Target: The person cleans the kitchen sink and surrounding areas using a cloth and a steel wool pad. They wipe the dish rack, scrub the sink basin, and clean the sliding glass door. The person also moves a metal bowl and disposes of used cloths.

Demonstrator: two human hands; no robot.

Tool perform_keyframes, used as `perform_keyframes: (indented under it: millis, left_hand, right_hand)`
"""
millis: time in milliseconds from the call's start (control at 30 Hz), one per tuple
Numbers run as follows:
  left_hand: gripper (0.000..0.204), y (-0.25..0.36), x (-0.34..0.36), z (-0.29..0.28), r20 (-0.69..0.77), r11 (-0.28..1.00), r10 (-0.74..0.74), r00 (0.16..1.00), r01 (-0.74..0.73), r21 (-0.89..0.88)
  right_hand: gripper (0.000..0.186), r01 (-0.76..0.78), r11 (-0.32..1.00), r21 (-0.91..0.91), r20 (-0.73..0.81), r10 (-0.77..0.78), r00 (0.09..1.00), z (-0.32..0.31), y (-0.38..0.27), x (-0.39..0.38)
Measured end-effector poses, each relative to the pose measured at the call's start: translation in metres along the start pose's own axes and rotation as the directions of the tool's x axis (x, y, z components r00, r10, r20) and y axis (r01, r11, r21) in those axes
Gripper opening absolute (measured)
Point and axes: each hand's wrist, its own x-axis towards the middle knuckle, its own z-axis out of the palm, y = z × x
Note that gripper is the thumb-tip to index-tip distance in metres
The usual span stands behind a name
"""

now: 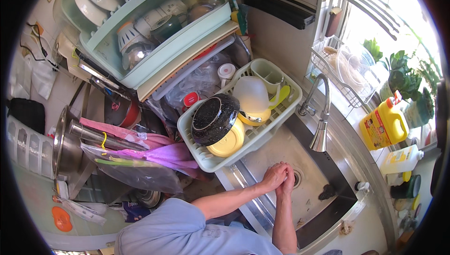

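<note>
Over the sink basin (272, 154), my left hand (273, 177) and my right hand (285, 185) are pressed together. Their fingers are closed round each other, so anything between the palms is hidden. Just beside them lies the drain (296, 178). The chrome faucet (323, 110) arches above and to the right of my hands, and I make out no water running from it. A dark, wet-looking lump (326, 192) lies on the basin floor to the right of the drain.
A pale green dish rack (220, 163) straddles the sink's far left, with a speckled black pan (213, 119), a yellow bowl (228, 139) and a green spoon (281, 96). Bottles, including a yellow jug (384, 124), line the right ledge. A pink cloth (154, 140) hangs left.
</note>
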Motion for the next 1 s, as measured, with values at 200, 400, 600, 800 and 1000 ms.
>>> perform_keyframes:
  millis: [200, 400, 600, 800, 1000]
  left_hand:
    - [0.029, 0.016, -0.024, -0.004, -0.103, 0.955, 0.225, 0.969, -0.198, 0.220]
    - [0.039, 0.008, -0.028, -0.032, 0.048, 0.966, 0.228, 0.972, -0.232, 0.110]
    - [0.037, 0.002, -0.031, -0.017, 0.102, 0.987, 0.144, 0.984, -0.150, 0.055]
    - [0.035, -0.002, -0.042, -0.009, 0.107, 0.989, 0.143, 0.984, -0.146, 0.021]
    - [0.034, -0.003, -0.042, -0.008, 0.135, 0.995, 0.101, 0.986, -0.103, 0.010]
  right_hand:
    - [0.025, -0.028, 0.999, -0.030, -0.068, 0.026, 0.997, -0.003, -0.032, -0.001]
    - [0.030, -0.056, 0.998, -0.034, -0.064, 0.054, 0.996, -0.021, -0.059, -0.001]
    - [0.026, -0.062, 0.998, -0.016, -0.109, 0.060, 0.992, -0.011, -0.078, -0.009]
    - [0.029, -0.082, 0.995, -0.058, -0.226, 0.067, 0.972, -0.004, -0.075, -0.016]
    - [0.032, -0.078, 0.985, -0.152, -0.200, 0.047, 0.979, -0.010, -0.075, -0.020]
